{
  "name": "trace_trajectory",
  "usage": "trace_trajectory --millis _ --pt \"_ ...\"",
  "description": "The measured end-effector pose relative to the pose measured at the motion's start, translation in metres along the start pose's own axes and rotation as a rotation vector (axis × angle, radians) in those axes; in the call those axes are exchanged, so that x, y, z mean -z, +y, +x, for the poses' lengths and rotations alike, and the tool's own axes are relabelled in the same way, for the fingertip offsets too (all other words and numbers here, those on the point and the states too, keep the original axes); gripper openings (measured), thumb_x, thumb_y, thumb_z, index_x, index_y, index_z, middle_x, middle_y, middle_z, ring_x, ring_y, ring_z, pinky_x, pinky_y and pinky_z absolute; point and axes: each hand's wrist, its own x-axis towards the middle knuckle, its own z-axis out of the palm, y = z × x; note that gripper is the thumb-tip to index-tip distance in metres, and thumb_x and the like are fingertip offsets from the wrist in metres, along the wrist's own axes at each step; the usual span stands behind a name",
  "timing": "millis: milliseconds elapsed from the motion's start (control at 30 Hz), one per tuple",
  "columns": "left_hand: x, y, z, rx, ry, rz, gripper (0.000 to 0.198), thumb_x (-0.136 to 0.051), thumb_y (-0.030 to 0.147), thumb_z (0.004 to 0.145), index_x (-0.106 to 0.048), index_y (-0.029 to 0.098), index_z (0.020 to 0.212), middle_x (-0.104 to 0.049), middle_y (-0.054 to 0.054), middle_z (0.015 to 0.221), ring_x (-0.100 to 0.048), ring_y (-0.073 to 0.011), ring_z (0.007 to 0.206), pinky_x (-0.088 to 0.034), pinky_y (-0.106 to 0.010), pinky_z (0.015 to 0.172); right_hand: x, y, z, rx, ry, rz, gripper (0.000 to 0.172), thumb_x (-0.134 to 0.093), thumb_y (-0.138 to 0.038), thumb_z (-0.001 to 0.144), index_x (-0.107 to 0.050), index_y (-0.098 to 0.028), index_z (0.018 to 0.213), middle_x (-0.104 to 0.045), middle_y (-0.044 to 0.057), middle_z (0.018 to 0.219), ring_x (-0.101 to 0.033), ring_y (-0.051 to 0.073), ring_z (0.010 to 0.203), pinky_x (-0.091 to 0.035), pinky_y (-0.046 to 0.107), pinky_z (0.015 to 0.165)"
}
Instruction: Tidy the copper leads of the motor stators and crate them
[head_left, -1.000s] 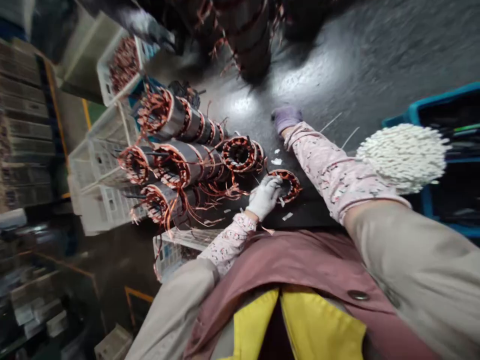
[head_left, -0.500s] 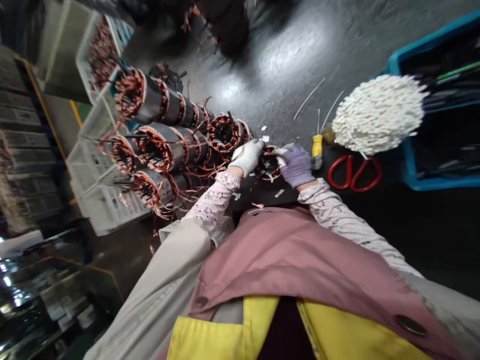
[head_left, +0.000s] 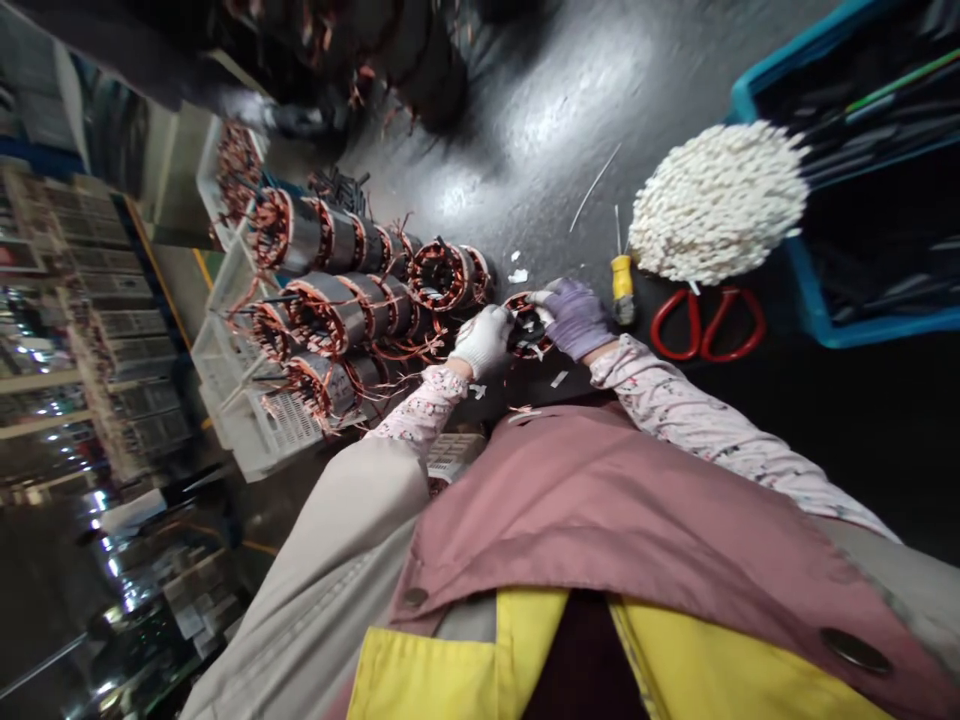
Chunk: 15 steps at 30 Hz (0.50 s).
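Head view: bin is holding dark strips, crate copper bits; on the table right hand is pinching a coil, left hand's grip unclear.

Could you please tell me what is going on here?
A person has both hands at a small copper-wound ring on the dark work surface: the white-gloved left hand at its left side, the purple-gloved right hand at its right. How firmly each grips is hard to tell. More copper-wound cores lie to the left. To the right are a yellow-handled screwdriver, red looped handles and a pile of white pieces.
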Motion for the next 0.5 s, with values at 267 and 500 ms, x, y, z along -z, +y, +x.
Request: trace_trajectory --millis 267,500 --pt "0.000 0.024 0.000 0.109 -0.002 0.077 0.068 -0.055 0.041 0.098 -0.034 0.016 0.158 -0.042 -0.025 0.157 -0.067 -0.0309 0.118 -0.054 -0.037 0.089 0.018 0.002 -0.017 0.197 -0.208 -0.136 0.047 -0.036 -0.020 0.099 -0.074 -0.020 0.128 -0.069 0.014 0.127 -0.058 0.031 0.108 -0.040 0.043 0.089" --pt "0.024 0.040 0.045 0.053 -0.142 0.097 0.032 -0.050 0.008 0.093 -0.074 0.009 0.113 -0.073 -0.021 0.111 -0.067 -0.0359 0.118 -0.050 -0.046 0.099 0.019 0.014 -0.020 0.366 -0.317 -0.263 0.041 -0.044 -0.024 0.096 -0.073 -0.016 0.124 -0.064 0.018 0.135 -0.053 0.035 0.116 -0.039 0.046 0.093"
